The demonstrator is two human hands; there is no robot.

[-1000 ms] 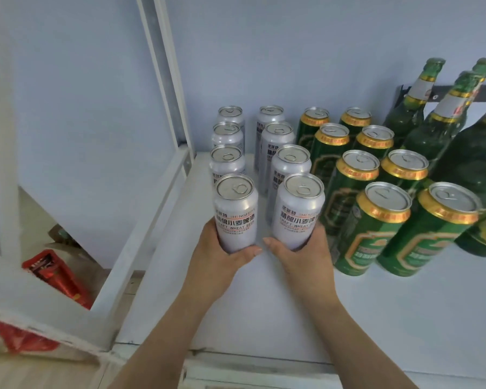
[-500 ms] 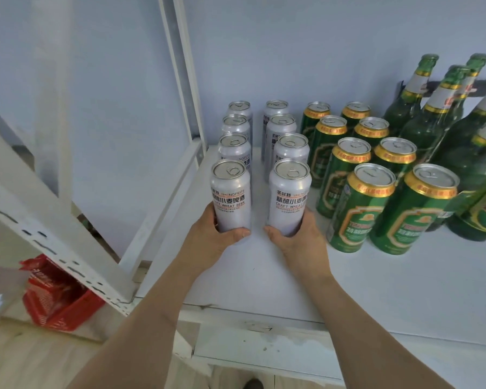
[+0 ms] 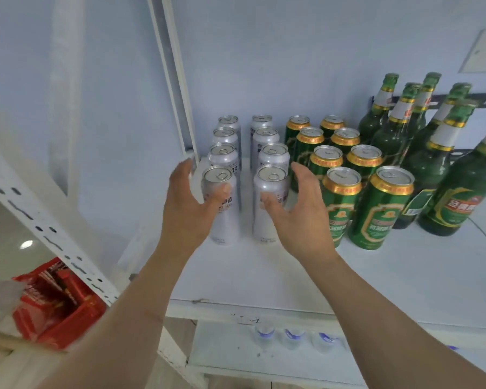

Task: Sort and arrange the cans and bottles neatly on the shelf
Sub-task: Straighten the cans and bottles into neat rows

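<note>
- At the shelf's (image 3: 264, 276) left end, near the upright post (image 3: 177, 88), eight silver cans stand upright in two files running from the front toward the back wall; the front pair are the left can (image 3: 222, 211) and the right can (image 3: 270, 211).
- Left hand (image 3: 188, 209): fingers spread and relaxed beside the left can, thumb across its face; whether the thumb touches cannot be told. It grips nothing.
- Right hand (image 3: 298, 214): likewise spread, thumb in front of the right can, fingers between that can and the green cans (image 3: 340, 206). It grips nothing.
- Green cans stand in two files just right of the silver ones; green bottles (image 3: 432, 164) stand further right, toward the back wall.
- Judgement on the step: the front pair appears placed, and the hands are at release. To do it well, draw both hands straight back toward the front edge, keeping the right fingers off the nearest green can, which stands close.
- Check that the front pair lines up with the files behind; the gap between the two silver files looks slightly uneven, and a light nudge at the base would correct it.
- Change from a second ago: both hands then gripped the front cans low on their bodies; they have since opened and lifted away. The cans look unmoved.
</note>
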